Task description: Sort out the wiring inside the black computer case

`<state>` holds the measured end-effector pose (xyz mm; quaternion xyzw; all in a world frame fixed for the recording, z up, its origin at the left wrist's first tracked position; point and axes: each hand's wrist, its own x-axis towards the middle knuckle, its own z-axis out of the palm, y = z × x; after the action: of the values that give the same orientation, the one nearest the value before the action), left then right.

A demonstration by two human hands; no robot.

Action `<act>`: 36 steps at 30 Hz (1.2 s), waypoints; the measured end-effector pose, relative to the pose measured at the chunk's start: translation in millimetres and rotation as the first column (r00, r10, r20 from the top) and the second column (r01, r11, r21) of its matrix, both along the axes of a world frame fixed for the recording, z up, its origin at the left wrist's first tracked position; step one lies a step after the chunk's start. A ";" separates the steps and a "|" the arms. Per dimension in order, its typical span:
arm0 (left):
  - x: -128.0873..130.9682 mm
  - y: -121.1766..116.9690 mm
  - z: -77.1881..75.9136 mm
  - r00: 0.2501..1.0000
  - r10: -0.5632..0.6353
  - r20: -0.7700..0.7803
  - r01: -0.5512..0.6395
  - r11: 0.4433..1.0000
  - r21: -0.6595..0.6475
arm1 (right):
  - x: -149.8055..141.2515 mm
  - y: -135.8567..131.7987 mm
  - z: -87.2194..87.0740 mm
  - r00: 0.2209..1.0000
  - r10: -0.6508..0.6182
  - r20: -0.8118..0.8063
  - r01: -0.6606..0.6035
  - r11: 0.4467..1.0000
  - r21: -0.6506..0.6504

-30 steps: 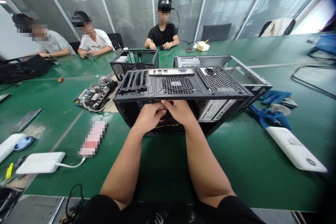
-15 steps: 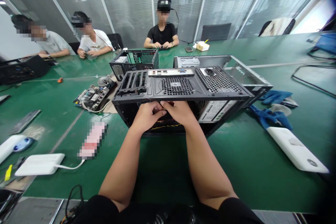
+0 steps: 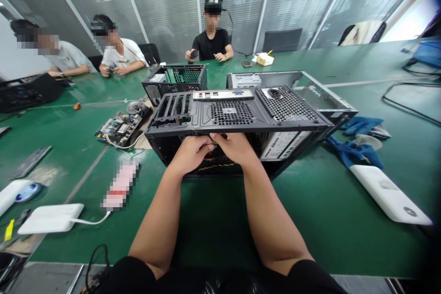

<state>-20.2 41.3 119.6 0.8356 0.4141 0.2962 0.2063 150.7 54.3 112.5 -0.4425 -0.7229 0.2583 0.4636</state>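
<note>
A black computer case [image 3: 227, 115] lies in front of me, its rear panel with ports and vents facing up and its open side towards me. Both hands reach inside, just under the panel's near edge. My left hand [image 3: 190, 154] has thumb and fingers bent together in a pinch; what they hold, if anything, is hidden. Close against it, my right hand [image 3: 235, 148] is closed too, its fingertips mostly out of sight in the case. The labelled power supply [image 3: 287, 145] sits right of my right hand.
Behind stand another case [image 3: 175, 78] and an open silver case [image 3: 310, 87]. A circuit board [image 3: 120, 128] lies at left, near a white power bank [image 3: 51, 218]. Blue gloves [image 3: 361, 147] and another power bank [image 3: 389, 193] are at right. Several people sit across the green table [image 3: 213, 220].
My left hand has shifted very slightly left and down at the same spot in the case; my right hand is almost still. The person opposite has moved their hands apart, raising one.
</note>
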 end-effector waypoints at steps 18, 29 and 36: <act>2.8 -2.3 -0.6 0.992 0.106 0.073 -0.102 0.993 -0.054 | -1.6 1.6 -0.8 0.998 -0.069 -0.004 0.069 0.996 0.049; 3.5 0.3 -1.9 0.997 0.073 0.037 -0.073 0.997 0.000 | -1.7 2.1 1.4 0.992 -0.067 -0.106 0.074 0.995 0.063; 3.4 0.3 -0.8 0.998 0.068 0.014 -0.068 0.998 0.007 | -3.2 4.7 -2.0 0.989 -0.099 -0.108 0.109 0.990 0.087</act>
<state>-16.8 41.6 118.9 0.8199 0.4396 0.3102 0.1957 147.5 59.0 110.5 -0.4436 -0.6849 0.2228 0.5333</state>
